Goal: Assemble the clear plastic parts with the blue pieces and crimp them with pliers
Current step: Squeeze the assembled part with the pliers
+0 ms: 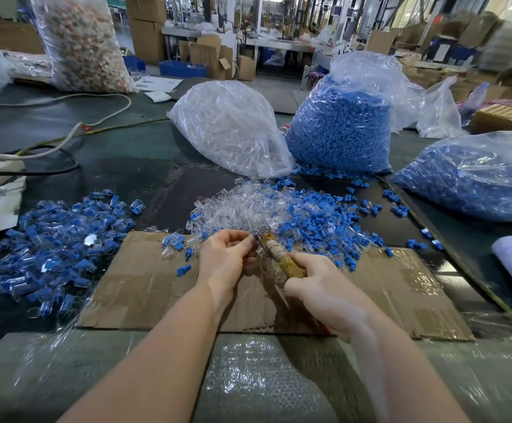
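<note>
Over the far edge of the cardboard sheet [145, 285], the left hand [227, 261] curls its fingers around a small piece too hidden to make out, held against the tip of the pliers [274, 250]. The right hand [325, 288] grips their tape-wrapped handles, palm down, forearm angled in from the near edge. Just beyond lies one mixed heap of clear plastic parts [239, 209] and blue pieces [325, 218], too many to count. Assembled pieces [62, 239] pile toward the left edge. Farther back stand one bag of clear parts [230, 126] and two bags of blue pieces [340, 129]. No writing is readable.
</note>
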Action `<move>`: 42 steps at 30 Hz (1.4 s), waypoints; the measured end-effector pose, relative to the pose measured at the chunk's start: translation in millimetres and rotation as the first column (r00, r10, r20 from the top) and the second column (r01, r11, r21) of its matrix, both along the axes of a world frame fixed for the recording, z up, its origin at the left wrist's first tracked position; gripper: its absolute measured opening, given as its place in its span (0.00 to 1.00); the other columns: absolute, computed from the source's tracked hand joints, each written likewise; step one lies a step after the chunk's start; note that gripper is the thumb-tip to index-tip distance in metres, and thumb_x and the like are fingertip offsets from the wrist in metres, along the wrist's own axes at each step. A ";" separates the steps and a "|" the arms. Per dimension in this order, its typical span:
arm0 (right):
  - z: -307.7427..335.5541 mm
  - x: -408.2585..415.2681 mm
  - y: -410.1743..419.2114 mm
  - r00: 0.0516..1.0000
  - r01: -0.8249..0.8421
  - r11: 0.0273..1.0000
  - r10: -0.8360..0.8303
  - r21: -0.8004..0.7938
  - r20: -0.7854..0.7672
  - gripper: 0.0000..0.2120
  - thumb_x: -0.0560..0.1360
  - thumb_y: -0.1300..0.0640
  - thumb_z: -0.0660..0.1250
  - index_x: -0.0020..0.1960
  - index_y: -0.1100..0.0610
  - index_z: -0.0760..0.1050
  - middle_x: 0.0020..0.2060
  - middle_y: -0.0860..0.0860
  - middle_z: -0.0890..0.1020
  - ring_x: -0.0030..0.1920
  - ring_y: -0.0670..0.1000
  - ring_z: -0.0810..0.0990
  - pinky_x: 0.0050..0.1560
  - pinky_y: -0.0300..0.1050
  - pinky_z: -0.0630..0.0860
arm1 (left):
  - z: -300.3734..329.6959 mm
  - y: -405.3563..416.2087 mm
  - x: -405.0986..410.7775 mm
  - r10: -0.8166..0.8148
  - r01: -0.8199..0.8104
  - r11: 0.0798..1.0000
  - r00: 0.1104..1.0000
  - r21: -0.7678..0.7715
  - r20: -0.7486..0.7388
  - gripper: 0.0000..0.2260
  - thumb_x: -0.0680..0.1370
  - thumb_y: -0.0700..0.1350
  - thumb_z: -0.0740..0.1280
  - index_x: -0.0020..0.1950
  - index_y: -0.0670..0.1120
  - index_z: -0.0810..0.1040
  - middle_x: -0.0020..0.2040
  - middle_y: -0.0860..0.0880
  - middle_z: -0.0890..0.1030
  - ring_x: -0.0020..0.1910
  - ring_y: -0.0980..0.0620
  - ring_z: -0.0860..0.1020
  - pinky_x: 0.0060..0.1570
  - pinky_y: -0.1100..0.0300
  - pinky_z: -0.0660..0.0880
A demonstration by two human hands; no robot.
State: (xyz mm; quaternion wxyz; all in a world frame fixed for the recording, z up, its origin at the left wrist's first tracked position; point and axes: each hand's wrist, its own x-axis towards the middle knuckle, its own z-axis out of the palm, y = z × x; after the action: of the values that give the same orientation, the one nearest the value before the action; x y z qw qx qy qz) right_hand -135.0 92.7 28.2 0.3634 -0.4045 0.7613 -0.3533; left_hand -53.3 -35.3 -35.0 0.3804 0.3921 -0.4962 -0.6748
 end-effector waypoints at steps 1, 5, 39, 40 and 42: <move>-1.5 0.2 1.4 0.998 0.044 0.998 -0.042 -0.034 0.045 0.11 0.70 0.67 0.62 0.45 0.54 0.76 0.33 0.53 0.78 0.31 0.50 0.75 0.31 0.43 0.70 | -0.3 0.2 0.5 0.003 -0.003 1.000 1.000 -0.007 -0.003 0.03 0.76 0.36 0.66 0.44 0.42 0.77 0.32 0.47 0.79 0.25 0.57 0.76 0.23 0.65 0.73; -14.2 -10.9 2.1 0.940 0.191 0.975 -0.216 -0.116 -0.263 0.18 0.71 0.63 0.64 0.60 0.54 0.72 0.50 0.56 0.79 0.49 0.57 0.77 0.50 0.51 0.74 | -0.8 4.5 2.9 0.034 -0.028 0.993 0.998 -0.114 0.050 0.05 0.76 0.37 0.67 0.42 0.46 0.77 0.34 0.47 0.80 0.30 0.55 0.77 0.28 0.65 0.73; -31.5 -47.2 15.1 0.669 0.443 0.896 -0.345 -0.020 -0.659 0.30 0.76 0.52 0.65 0.75 0.53 0.58 0.66 0.57 0.70 0.67 0.58 0.63 0.65 0.51 0.61 | 0.4 -31.1 83.4 0.510 0.025 0.750 0.614 -0.661 0.602 0.07 0.73 0.39 0.66 0.49 0.49 0.76 0.47 0.49 0.75 0.45 0.48 0.75 0.46 0.50 0.76; -32.4 -46.9 15.3 0.660 0.451 0.892 -0.347 -0.019 -0.666 0.30 0.76 0.51 0.65 0.75 0.53 0.58 0.65 0.58 0.70 0.66 0.58 0.63 0.64 0.51 0.61 | 0.1 -31.6 83.2 0.513 0.014 0.747 0.624 -0.665 0.590 0.07 0.73 0.39 0.66 0.48 0.49 0.76 0.47 0.49 0.75 0.44 0.49 0.75 0.46 0.50 0.76; -33.9 -46.2 15.6 0.639 0.460 0.887 -0.350 -0.024 -0.685 0.30 0.76 0.49 0.65 0.74 0.54 0.59 0.64 0.58 0.71 0.65 0.58 0.64 0.64 0.51 0.62 | 0.1 -33.2 82.9 0.517 -0.020 0.746 0.647 -0.665 0.560 0.07 0.74 0.38 0.67 0.46 0.50 0.74 0.47 0.48 0.75 0.43 0.50 0.75 0.43 0.53 0.75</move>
State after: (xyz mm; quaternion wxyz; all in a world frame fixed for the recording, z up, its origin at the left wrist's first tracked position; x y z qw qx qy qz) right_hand -181.3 108.3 -5.7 0.0048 -0.2934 0.9356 -0.1963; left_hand 29.6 -68.5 -34.9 0.3621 0.5526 -0.7229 -0.2023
